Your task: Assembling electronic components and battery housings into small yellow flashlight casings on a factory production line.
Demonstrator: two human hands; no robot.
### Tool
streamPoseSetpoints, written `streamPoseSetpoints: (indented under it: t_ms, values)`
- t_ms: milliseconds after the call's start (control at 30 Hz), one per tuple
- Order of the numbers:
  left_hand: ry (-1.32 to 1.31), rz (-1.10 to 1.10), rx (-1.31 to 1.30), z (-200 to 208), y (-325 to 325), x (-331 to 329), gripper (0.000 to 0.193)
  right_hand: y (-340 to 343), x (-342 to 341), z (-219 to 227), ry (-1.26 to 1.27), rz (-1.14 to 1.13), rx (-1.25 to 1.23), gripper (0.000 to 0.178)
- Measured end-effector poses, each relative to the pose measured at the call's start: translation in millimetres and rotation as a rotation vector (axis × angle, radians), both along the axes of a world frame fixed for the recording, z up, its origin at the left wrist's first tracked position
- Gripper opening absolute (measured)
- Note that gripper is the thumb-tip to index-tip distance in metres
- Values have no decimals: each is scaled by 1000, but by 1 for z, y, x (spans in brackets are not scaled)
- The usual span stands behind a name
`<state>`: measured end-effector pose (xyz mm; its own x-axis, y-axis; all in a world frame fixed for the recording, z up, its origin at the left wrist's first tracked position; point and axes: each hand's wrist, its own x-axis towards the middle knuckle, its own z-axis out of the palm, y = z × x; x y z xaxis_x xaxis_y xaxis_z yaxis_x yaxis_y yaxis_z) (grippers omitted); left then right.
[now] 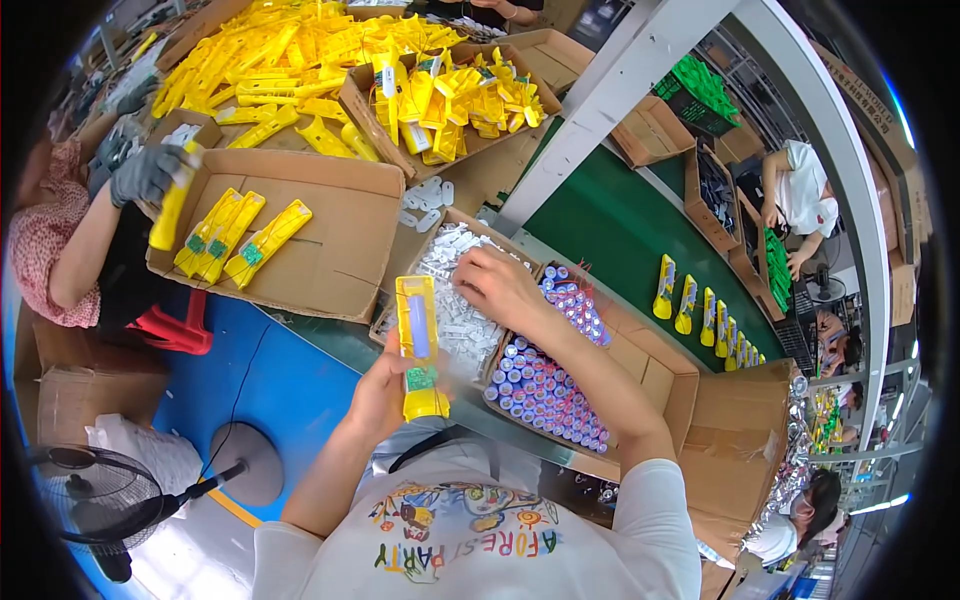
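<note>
My left hand (378,398) is closed around a yellow plastic housing (410,400), held upright in front of my body. Inside the housing sit a blue-purple battery cell (419,325) and a green circuit board (421,378). My right hand (497,287) reaches into a cardboard box of small white plastic parts (455,335). Its fingers are bent together over the parts, and what they pinch, if anything, is hidden. Right beside it, under my right forearm, stands a box packed with purple-wrapped battery cells (545,393) with red wires.
At the left, a co-worker's gloved hand (145,178) holds a yellow housing over a shallow cardboard box (340,205). Yellow housings (300,50) pile up beyond it. A white metal post (590,120) rises beside the green conveyor (590,205), where yellow pieces stand in a row. A fan (95,500) stands lower left.
</note>
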<state>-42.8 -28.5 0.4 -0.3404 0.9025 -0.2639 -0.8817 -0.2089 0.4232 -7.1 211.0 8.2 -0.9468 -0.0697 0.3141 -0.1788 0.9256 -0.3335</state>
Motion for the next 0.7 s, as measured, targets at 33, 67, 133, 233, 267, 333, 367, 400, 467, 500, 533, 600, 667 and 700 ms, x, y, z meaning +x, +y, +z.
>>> streamPoseSetpoints:
  t_ms: [33, 67, 133, 233, 267, 333, 367, 400, 467, 500, 533, 600, 667, 700]
  values:
    - [3, 8, 5, 0, 0, 1, 50, -3, 1, 1, 15, 8, -20, 12]
    - [-4, 2, -2, -1, 1, 2, 49, -5, 1, 5, 29, 17, -41, 14]
    - [-10, 7, -6, -2, 3, 4, 48, -10, 0, 9, 62, 13, -37, 16]
    - [225, -1, -102, 1, 10, 11, 44, -3, -2, -5, 47, 30, 16, 18]
    - [238, 9, -130, 3, 11, 11, 43, -2, -7, -7, 2, 76, 61, 16]
    - [253, 18, -156, 4, 13, 11, 41, 6, -8, -7, -11, 125, 143, 18]
    - [280, 40, -179, 5, 11, 11, 41, 6, -10, -4, -26, 182, 217, 20]
    - [307, 61, -202, 5, 10, 10, 41, 4, -8, 0, -23, 188, 217, 20]
    - [355, 53, -198, 5, 9, 10, 41, -1, 0, 8, 62, 61, 135, 25]
    - [401, 39, -192, 6, 9, 10, 42, -2, 0, 12, 139, 0, 56, 22]
    - [402, 47, -195, 4, 10, 10, 42, -7, 1, 16, 142, 9, 54, 22]
    - [454, -2, -197, 0, 14, 11, 41, -22, 7, 29, 19, -198, -981, 17]
    - [485, -25, -181, 2, 17, 13, 41, -32, 12, 33, -1, -185, -1222, 14]
    - [517, -50, -160, 4, 18, 14, 40, -37, 13, 28, 29, -170, -1038, 15]
